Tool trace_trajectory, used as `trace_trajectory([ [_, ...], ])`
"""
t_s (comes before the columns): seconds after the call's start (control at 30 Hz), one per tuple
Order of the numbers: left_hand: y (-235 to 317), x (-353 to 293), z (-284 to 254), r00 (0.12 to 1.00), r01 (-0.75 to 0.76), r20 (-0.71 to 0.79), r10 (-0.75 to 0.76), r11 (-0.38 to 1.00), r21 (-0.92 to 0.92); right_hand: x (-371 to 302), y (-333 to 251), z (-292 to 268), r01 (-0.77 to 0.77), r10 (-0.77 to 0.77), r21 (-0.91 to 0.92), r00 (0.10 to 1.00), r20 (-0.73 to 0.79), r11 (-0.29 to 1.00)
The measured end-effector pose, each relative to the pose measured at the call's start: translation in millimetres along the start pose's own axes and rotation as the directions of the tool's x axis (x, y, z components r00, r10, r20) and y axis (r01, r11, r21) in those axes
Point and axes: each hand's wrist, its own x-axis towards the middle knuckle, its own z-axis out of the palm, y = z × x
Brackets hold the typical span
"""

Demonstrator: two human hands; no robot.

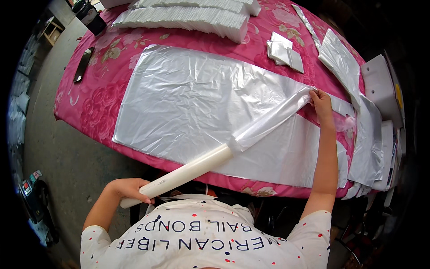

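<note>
My left hand is wrapped round the near end of a long cream-white tube, which slants up and to the right over the table's near edge. A thin, translucent plastic bag covers the tube's far end and runs on from it in a narrow, bunched strip. The far tip of this bag is pinched in the fingers of my right hand. Beneath the tube and bag lies a wide stack of flat, shiny plastic bags, wrinkled on top.
A pink floral cloth covers the table. Long rows of folded white packets stand at the back, with a few loose packets nearer. More plastic sheets hang over the right edge beside white boxes. A dark phone-like object lies left.
</note>
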Motion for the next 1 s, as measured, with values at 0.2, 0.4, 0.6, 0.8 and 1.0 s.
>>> trace_trajectory([
  [0.2, 91.5, 10.9, 3.9, 0.997, -0.02, -0.051, 0.057, 0.842, 0.54, -9.7, -16.3, 31.0, -0.016, 0.0, 0.133, 0.993, 0.119, 0.991],
  [0.4, 176.6, 78.8, 26.5, 0.76, -0.09, -0.055, 0.647, 0.189, 0.978, -11.8, -42.7, 90.7, 0.078, -0.092, 0.057, 0.937, 0.336, 0.995],
  [0.6, 154.5, 125.0, 36.4, 0.433, -0.357, 0.414, 0.801, -0.269, 0.894, -4.9, -54.5, 103.6, 0.05, -0.025, -0.048, 0.908, 0.419, 0.998],
  [0.8, 128.5, 131.0, 52.4, 0.651, -0.311, 0.408, 0.641, -0.265, 0.913, 0.5, -59.1, 103.5, -0.064, 0.057, 0.006, 0.914, 0.402, 0.998],
  [1.0, 112.9, 135.0, 63.8, 0.669, -0.23, 0.325, 0.668, -0.229, 0.946, -47.6, -89.3, 106.8, 0.276, -0.226, -0.164, 0.937, 0.267, 0.947],
])
